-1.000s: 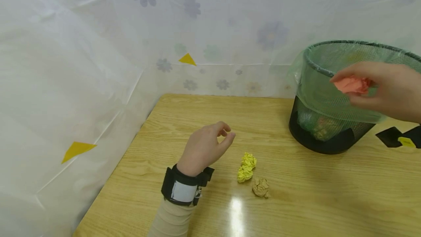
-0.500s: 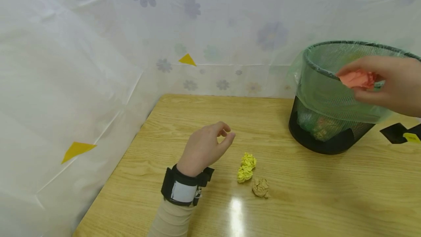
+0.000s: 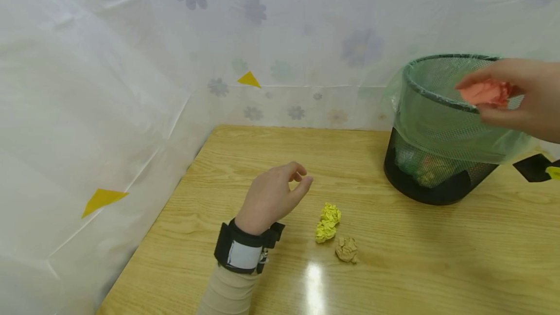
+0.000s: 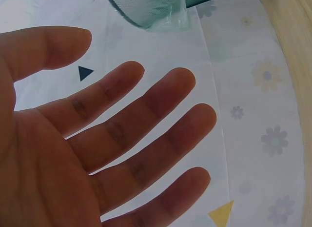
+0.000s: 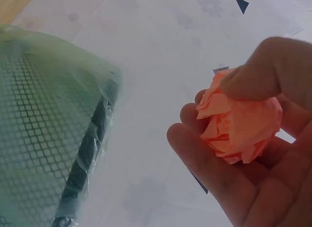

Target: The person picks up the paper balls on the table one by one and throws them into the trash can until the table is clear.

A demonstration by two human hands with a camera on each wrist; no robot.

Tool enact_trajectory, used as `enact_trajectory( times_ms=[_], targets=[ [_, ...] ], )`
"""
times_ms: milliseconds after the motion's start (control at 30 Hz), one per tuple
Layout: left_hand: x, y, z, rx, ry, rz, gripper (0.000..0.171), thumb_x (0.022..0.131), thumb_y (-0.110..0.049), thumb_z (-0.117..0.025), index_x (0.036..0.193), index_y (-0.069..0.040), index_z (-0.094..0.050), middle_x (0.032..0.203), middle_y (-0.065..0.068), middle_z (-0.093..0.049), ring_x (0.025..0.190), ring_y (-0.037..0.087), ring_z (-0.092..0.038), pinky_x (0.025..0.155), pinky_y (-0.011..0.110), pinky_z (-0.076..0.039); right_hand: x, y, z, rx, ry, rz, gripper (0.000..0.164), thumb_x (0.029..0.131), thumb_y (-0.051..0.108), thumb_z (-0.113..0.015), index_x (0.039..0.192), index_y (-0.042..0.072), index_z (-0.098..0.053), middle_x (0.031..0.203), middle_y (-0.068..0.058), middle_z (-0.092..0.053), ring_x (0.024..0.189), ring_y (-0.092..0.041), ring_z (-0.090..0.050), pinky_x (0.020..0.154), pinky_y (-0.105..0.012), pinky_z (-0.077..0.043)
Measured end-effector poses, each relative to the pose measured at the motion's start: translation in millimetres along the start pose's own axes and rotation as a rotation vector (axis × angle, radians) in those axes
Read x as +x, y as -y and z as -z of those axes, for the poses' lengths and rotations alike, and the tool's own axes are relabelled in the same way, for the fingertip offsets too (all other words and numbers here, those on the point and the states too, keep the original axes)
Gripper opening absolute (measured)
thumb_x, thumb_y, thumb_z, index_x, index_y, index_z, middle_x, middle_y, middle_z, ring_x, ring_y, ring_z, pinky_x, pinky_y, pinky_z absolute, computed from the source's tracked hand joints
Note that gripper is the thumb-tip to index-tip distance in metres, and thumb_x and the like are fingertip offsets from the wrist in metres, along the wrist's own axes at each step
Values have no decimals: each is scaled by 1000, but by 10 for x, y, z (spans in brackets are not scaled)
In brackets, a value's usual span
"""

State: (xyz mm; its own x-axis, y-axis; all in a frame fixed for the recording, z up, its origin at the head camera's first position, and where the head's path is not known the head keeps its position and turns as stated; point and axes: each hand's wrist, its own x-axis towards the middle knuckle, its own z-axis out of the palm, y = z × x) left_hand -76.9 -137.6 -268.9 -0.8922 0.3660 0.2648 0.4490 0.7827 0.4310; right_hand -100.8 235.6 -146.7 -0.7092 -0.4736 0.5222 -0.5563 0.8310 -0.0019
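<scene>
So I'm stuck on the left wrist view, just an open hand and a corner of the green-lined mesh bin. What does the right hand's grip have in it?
Observer: The right hand's grip holds a coral-pink crumpled paper ball.
Operator: OK, and what's lying on the light wood-grain table, in the part I can't see?
Observer: Two yellow crumpled paper balls lie there, with one tan crumpled paper ball close by.
</scene>
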Motion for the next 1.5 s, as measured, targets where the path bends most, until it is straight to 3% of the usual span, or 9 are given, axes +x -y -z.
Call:
enact_trajectory(
  times_ms=[333, 733, 1000, 1100, 1200, 1300, 1400, 1500],
  targets=[
    [8, 12, -13, -1, 11, 3, 33, 95, -41, -50, 110, -15, -63, 98, 1, -68, 59, 8, -55, 49, 23, -41, 47, -89, 22, 20, -51, -2, 46, 67, -21, -60, 111, -7, -59, 98, -17, -53, 74, 13, -31, 53, -7, -31],
    [12, 14, -14, -12, 6, 3, 30, 94, -38, -52, 109, -14, -63, 97, 2, -68, 56, 7, -53, 48, 24, -40, 108, -182, 62, 52, -78, -72, 38, 71, -17, -56, 109, -11, -58, 96, -21, -52, 66, 9, -30, 47, -11, -28],
    [12, 14, -12, -1, 5, 0, 33, 94, -41, -50, 109, -14, -64, 96, 0, -67, 59, 8, -55, 49, 23, -41, 125, -252, 88, 95, -60, -213, 40, 77, -12, -53, 115, -1, -57, 105, -27, -48, 66, 6, -31, 47, -13, -28],
    [11, 15, -12, -4, 5, 2, 33, 94, -40, -51, 109, -14, -64, 97, 0, -68, 60, 9, -56, 49, 23, -41, 128, -291, 87, 96, -58, -243, 46, 77, -11, -53, 116, 14, -57, 105, -27, -47, 64, 6, -30, 45, -15, -27],
    [9, 15, -11, 1, 6, 5, 33, 94, -41, -51, 109, -14, -64, 97, 0, -68, 61, 9, -57, 50, 23, -41, 131, -359, 95, 102, -46, -271, 50, 78, -11, -54, 116, 20, -54, 104, -26, -46, 61, 5, -32, 44, -17, -27],
    [5, 8, -8, 3, 5, 5, 33, 94, -41, -51, 109, -15, -64, 97, 0, -67, 59, 8, -56, 49, 23, -40, 126, -452, 103, 108, -36, -299, 52, 80, -9, -56, 115, 30, -51, 102, 1, -49, 59, 4, -34, 43, -18, -28],
    [6, 4, -7, 0, -1, 2, 32, 94, -40, -51, 109, -15, -64, 96, 0, -67, 58, 8, -55, 48, 23, -40, 113, -537, 105, 160, -35, -336, 54, 81, -6, -56, 110, 39, -49, 93, 22, -42, 57, 2, -35, 43, -19, -28],
    [7, 1, -5, 0, -3, -4, 31, 94, -39, -51, 109, -15, -64, 96, 0, -67, 58, 8, -55, 48, 22, -40, 97, -612, 99, 212, -46, -377, 55, 82, -4, -54, 104, 46, -47, 87, 25, -40, 53, -2, -35, 42, -21, -27]
  ],
)
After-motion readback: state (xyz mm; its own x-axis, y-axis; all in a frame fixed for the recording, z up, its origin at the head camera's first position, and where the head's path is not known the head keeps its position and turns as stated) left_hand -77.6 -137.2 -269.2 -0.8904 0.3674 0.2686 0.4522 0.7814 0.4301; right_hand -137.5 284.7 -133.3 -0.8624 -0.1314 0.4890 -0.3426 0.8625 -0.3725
